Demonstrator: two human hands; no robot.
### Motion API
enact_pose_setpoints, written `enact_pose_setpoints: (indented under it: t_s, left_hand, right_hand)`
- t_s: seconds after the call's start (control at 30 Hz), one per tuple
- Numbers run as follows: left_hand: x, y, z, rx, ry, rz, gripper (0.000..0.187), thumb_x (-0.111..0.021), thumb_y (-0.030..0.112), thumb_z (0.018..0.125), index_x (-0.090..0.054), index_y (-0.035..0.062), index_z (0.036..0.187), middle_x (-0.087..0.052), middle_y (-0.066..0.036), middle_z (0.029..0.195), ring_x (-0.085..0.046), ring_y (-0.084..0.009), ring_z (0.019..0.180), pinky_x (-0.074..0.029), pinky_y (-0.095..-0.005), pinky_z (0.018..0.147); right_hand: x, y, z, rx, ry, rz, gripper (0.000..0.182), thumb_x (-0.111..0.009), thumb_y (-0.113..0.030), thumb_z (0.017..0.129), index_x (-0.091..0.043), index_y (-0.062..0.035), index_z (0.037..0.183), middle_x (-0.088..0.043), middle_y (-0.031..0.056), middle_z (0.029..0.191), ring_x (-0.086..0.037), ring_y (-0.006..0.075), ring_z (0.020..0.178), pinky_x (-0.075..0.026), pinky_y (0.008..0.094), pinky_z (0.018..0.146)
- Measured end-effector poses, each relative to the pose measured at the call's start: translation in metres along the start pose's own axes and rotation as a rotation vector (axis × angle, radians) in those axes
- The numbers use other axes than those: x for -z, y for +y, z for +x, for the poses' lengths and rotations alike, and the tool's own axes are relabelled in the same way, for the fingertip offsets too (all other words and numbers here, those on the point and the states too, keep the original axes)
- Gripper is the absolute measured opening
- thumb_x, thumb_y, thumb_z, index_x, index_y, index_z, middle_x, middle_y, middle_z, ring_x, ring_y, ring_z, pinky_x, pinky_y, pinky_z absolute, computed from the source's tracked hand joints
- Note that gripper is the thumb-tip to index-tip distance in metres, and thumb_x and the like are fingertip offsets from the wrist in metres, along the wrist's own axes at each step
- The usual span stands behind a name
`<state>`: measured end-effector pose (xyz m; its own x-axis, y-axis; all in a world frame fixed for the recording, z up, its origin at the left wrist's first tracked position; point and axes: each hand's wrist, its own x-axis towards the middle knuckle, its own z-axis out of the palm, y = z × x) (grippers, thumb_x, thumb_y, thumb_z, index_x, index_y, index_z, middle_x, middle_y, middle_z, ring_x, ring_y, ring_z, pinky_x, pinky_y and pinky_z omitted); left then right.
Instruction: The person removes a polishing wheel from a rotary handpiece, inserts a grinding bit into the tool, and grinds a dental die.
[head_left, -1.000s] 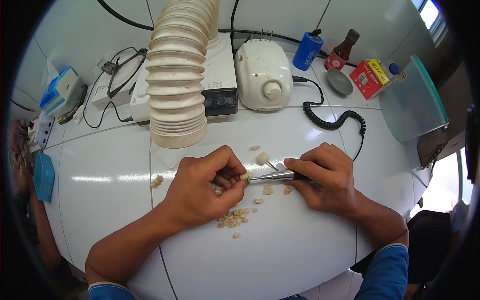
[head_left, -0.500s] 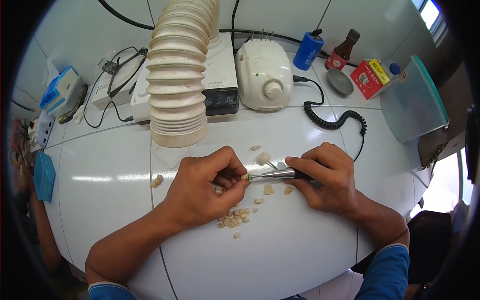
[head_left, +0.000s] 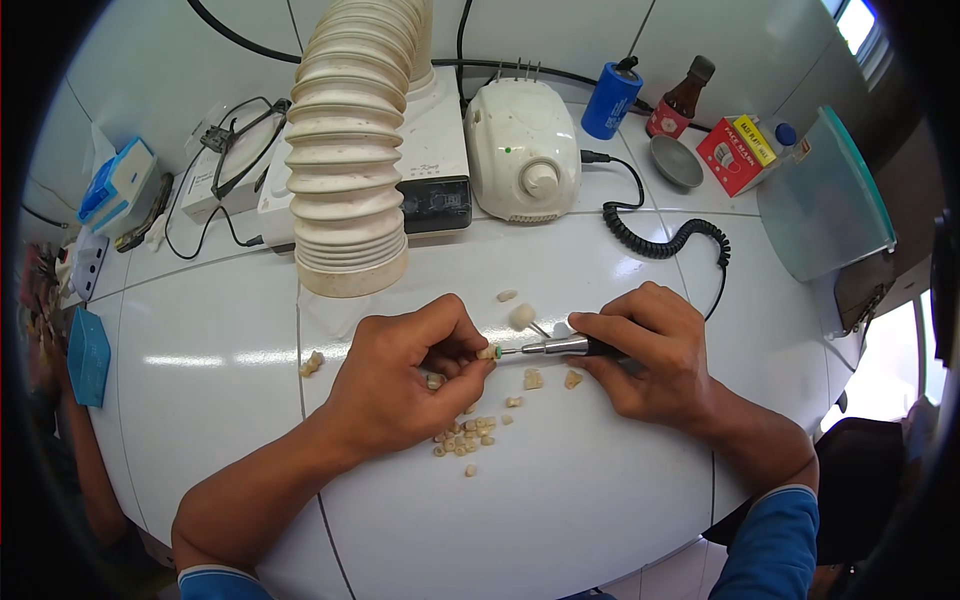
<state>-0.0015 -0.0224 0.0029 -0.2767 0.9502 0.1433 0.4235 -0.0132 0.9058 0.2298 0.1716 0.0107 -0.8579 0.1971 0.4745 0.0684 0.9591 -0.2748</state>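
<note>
Between thumb and fingers, my left hand (head_left: 408,368) pinches a small tooth-like piece (head_left: 487,352). My right hand (head_left: 645,352) is closed around a silver and black rotary handpiece (head_left: 560,346), whose thin tip meets the piece at a green part. Several small yellowish pieces (head_left: 465,437) lie in a cluster on the white table below my left hand. Two larger pale pieces (head_left: 533,379) (head_left: 573,379) rest just below the handpiece. Behind it is a round whitish tool head (head_left: 522,316) on a thin metal shank.
A ribbed suction hose (head_left: 350,200) hangs over the table's back left. Behind stands a white control unit (head_left: 525,150) with a coiled black cable (head_left: 665,243). At the right are a clear bin (head_left: 825,205) and a red box (head_left: 735,158); a blue tray (head_left: 88,355) is far left.
The whole view has shifted very slightly. Both hands keep their hold, with the handpiece tip still at the small piece.
</note>
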Motion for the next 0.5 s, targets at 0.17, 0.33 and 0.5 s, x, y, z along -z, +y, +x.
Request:
enact_pose_setpoints:
  t_s: [0.17,0.33,0.5]
  left_hand:
    - [0.0006,-0.0006,0.0001,-0.001,-0.001,0.003,0.016,-0.086,0.001,0.094,-0.071,-0.0013,0.098,-0.082,-0.011,0.091,-0.079,-0.0132,0.079,-0.065,-0.0275,0.074]
    - [0.0004,0.0003,0.0000,0.013,0.001,-0.004,0.016,-0.086,0.001,0.094,-0.071,-0.0014,0.097,-0.081,-0.011,0.090,-0.079,-0.0136,0.080,-0.065,-0.0277,0.075]
    - [0.0004,0.0022,-0.0001,0.023,0.001,-0.017,0.016,-0.086,0.001,0.094,-0.071,-0.0022,0.097,-0.081,-0.011,0.090,-0.079,-0.0139,0.081,-0.065,-0.0279,0.075]
  right_hand:
    - [-0.0006,-0.0004,0.0001,-0.006,0.015,0.013,0.037,-0.096,-0.008,0.075,-0.085,-0.0087,0.110,-0.069,0.0051,0.085,-0.063,0.0242,0.072,-0.047,0.0392,0.063]
    - [-0.0021,0.0024,-0.0009,-0.019,0.034,0.032,0.036,-0.095,-0.006,0.075,-0.085,-0.0073,0.109,-0.069,0.0067,0.085,-0.063,0.0252,0.072,-0.048,0.0396,0.063]
    - [-0.0019,0.0014,-0.0005,-0.022,0.035,0.022,0.036,-0.095,-0.006,0.075,-0.085,-0.0075,0.109,-0.069,0.0065,0.085,-0.063,0.0252,0.072,-0.048,0.0394,0.063]
